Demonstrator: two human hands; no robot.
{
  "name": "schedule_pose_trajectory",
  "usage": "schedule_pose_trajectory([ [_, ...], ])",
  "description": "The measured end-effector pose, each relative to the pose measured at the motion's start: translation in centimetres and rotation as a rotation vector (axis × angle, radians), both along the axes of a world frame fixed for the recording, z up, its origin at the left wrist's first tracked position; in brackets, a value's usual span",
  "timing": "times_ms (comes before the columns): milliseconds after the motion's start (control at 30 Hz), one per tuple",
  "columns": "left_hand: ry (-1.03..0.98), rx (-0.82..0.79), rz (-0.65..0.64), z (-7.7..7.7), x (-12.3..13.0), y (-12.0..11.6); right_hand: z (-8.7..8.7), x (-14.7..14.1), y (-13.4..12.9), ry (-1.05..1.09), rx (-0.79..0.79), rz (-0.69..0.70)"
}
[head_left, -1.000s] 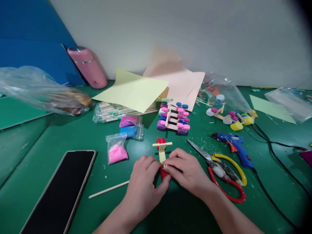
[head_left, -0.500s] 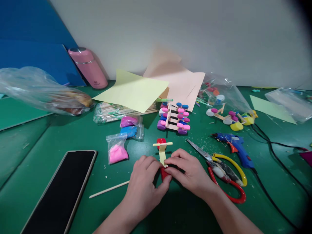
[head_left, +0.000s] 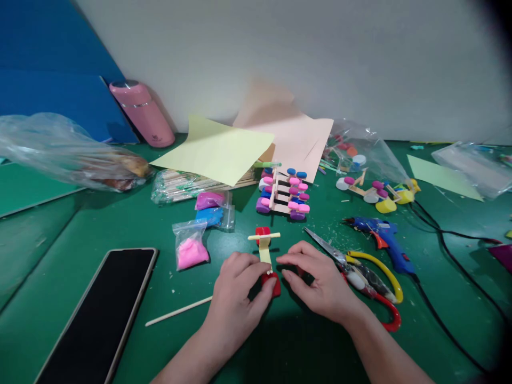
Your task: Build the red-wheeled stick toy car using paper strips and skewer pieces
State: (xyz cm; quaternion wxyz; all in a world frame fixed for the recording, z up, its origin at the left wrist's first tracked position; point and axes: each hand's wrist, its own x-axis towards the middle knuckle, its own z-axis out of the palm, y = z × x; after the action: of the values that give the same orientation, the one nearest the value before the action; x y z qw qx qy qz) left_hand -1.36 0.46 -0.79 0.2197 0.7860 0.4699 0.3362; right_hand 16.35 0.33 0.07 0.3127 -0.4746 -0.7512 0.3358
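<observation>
A small craft model [head_left: 264, 254] with a pale yellow paper strip, a thin crossbar at its far end and red round pieces at both ends stands in front of me. My left hand [head_left: 239, 293] grips its near end, with thumb and fingers on the red piece [head_left: 275, 285]. Just right of the model, my right hand [head_left: 316, 280] is held apart from it, thumb and index finger parted and nothing between them. A thin wooden stick [head_left: 178, 311] lies left of my left hand, its right end hidden behind that hand.
Scissors [head_left: 326, 242], pliers [head_left: 394, 274] and a blue glue gun [head_left: 386, 234] with a cord lie at right. A phone [head_left: 96, 314] and clay packets [head_left: 192, 250] are at left. Behind stand small wheeled models [head_left: 284, 194], paper sheets [head_left: 220, 146] and a pink flask [head_left: 146, 117].
My right hand has let go of the model and moved slightly right, uncovering more of the near red piece. My left hand still holds on.
</observation>
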Motion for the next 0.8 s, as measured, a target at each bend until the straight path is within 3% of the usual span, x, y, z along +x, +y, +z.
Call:
schedule_pose_trajectory([
  [800,-0.072,0.020,-0.064,0.28,-0.02,0.66,-0.44,-0.04,-0.09,0.016,-0.050,0.019],
])
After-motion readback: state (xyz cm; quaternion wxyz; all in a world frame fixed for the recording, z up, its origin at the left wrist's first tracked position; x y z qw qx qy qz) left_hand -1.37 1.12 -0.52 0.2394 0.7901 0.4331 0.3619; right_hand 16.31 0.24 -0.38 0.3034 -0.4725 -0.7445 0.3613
